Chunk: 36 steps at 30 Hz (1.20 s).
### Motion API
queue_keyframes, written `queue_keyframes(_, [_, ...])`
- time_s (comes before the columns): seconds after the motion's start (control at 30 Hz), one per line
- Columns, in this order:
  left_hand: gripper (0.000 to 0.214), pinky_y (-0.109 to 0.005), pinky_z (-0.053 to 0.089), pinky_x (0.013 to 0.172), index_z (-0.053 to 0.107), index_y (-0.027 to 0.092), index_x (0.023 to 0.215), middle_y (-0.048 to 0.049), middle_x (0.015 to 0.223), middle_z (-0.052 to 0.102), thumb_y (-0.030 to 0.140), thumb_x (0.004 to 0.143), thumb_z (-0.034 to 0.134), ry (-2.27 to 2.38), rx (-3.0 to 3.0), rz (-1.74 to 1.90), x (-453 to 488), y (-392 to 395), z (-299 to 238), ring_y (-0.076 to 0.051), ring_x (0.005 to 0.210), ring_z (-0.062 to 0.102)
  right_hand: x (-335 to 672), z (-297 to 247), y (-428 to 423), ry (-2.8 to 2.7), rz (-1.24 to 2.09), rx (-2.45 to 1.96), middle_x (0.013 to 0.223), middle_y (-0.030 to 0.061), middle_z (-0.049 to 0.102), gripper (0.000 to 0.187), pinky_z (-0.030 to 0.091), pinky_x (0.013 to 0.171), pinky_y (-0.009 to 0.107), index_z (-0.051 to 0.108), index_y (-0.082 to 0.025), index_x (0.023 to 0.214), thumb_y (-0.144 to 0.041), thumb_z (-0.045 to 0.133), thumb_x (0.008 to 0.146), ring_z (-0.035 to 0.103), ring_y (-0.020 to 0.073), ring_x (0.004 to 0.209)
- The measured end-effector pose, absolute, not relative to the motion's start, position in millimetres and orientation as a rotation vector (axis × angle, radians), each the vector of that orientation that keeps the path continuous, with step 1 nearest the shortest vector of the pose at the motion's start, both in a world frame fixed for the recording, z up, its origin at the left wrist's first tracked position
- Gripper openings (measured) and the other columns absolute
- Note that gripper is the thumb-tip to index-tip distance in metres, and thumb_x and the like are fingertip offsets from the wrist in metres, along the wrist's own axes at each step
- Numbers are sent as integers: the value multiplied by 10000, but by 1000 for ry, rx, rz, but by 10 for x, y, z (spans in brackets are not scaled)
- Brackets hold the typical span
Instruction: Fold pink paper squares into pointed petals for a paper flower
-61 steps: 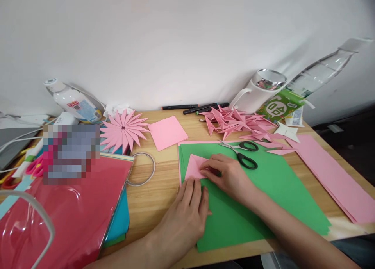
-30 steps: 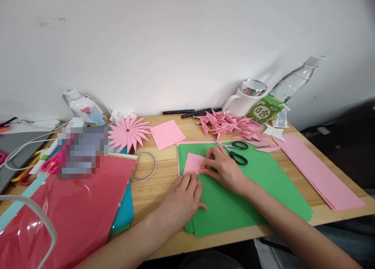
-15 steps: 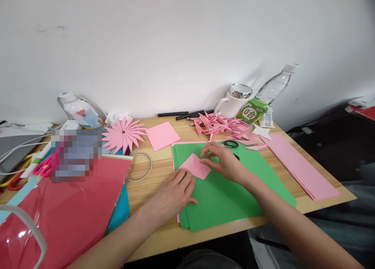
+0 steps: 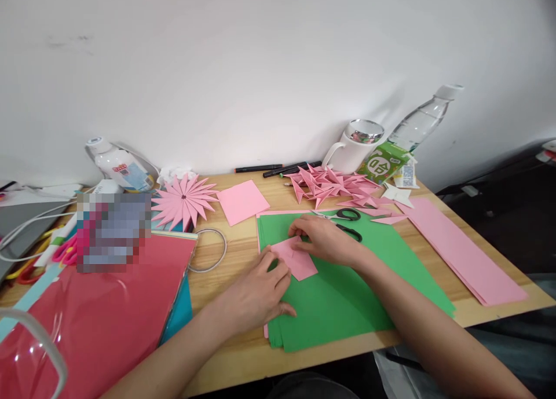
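A small creased square of pink paper (image 4: 299, 263) lies on a stack of green paper (image 4: 339, 295). At its left corner, my left hand (image 4: 264, 286) pinches the edge with curled fingers, thumb held lower down over the green sheet. My right hand (image 4: 324, 237) has its fingertips closed on the upper right edge of the same pink square; the exact grip is partly hidden. Black-handled scissors (image 4: 347, 215) rest just beyond my right hand, at the back of the green stack.
Behind are a pink folded-paper wheel (image 4: 184, 197), a pink sheet (image 4: 243, 202) and folded pink pieces (image 4: 332, 185). Pink strips (image 4: 460, 251) lie right, a tape roll (image 4: 208, 249) and red sheets (image 4: 117, 306) left. A mug (image 4: 354, 147) and bottle (image 4: 423, 121) stand by the wall.
My right hand has moved left and closed on the upper edge of the pink square, which has turned somewhat. The scissors show more fully now. The view has shifted slightly.
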State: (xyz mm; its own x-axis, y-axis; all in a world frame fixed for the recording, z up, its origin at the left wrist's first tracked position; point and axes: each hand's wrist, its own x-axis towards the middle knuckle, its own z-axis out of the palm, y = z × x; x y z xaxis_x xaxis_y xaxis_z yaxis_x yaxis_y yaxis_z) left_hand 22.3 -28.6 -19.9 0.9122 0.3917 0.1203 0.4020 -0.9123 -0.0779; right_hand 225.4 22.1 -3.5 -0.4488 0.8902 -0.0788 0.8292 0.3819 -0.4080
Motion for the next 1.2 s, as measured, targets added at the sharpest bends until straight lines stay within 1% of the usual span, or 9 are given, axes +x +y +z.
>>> queue_keyframes(0.17, [588,-441,333,1015,578,95,1072,-116,1052,608,603,796,472,-673,-2983,-157,215,-290,-223,-296,1117,495,2198,-27,187,-2458,548,-1577,852,54,611,62,375,663,253,616,-170,823,-218,631,787,555,174,789])
queue_keyframes(0.3, [598,-435,372,994,573,98,1061,-142,1102,587,603,743,542,-753,-3012,-198,224,-286,-198,-311,1169,466,2216,-75,198,-2381,637,-1456,754,15,612,24,360,614,229,630,-171,788,-196,628,791,534,136,686])
queue_keyframes(0.5, [589,-442,441,935,570,98,1035,-204,1153,559,601,730,548,-773,-3013,-218,247,-270,-188,-327,1210,449,2276,-130,219,-2324,755,-1260,713,9,609,98,363,562,212,673,-175,751,-168,596,812,527,111,607])
queue_keyframes(0.6, [591,-432,441,938,575,93,1017,-216,1140,566,607,727,546,-778,-2976,-216,253,-273,-183,-328,1207,460,2283,-128,159,-2354,715,-1193,748,26,604,147,401,590,224,673,-179,739,-176,565,838,546,123,639])
queue_keyframes(0.73, [564,-426,436,939,590,95,988,-170,1057,609,599,737,546,-761,-2956,-218,265,-287,-195,-336,1179,481,2310,-192,29,-2311,731,-1101,859,60,624,149,461,663,254,642,-172,762,-178,534,865,588,142,725])
queue_keyframes(0.9, [539,-439,426,949,593,77,997,-172,1048,609,561,764,553,-792,-2947,-263,280,-303,-233,-344,1165,488,2373,-325,-61,-2200,703,-971,903,80,641,132,488,737,293,623,-167,748,-172,555,861,598,165,830])
queue_keyframes(1.0, [484,-459,418,965,606,83,955,-147,973,628,530,775,563,-757,-2950,-288,281,-307,-221,-347,1169,486,2400,-334,-52,-2241,720,-936,938,93,644,136,501,743,302,646,-165,791,-176,539,875,601,170,855])
queue_keyframes(1.07, [452,-464,422,965,607,94,929,-165,1024,620,518,778,568,-770,-2949,-289,278,-310,-204,-344,1192,473,2410,-313,-36,-2276,742,-902,960,98,647,151,508,755,311,653,-166,804,-178,526,883,601,174,874])
queue_keyframes(1.2, [446,-463,445,944,588,103,954,-220,1235,531,519,804,534,-825,-2936,-278,269,-318,-207,-344,1248,426,2422,-259,-21,-2305,788,-866,975,103,651,174,519,762,323,663,-168,809,-186,511,892,603,175,880])
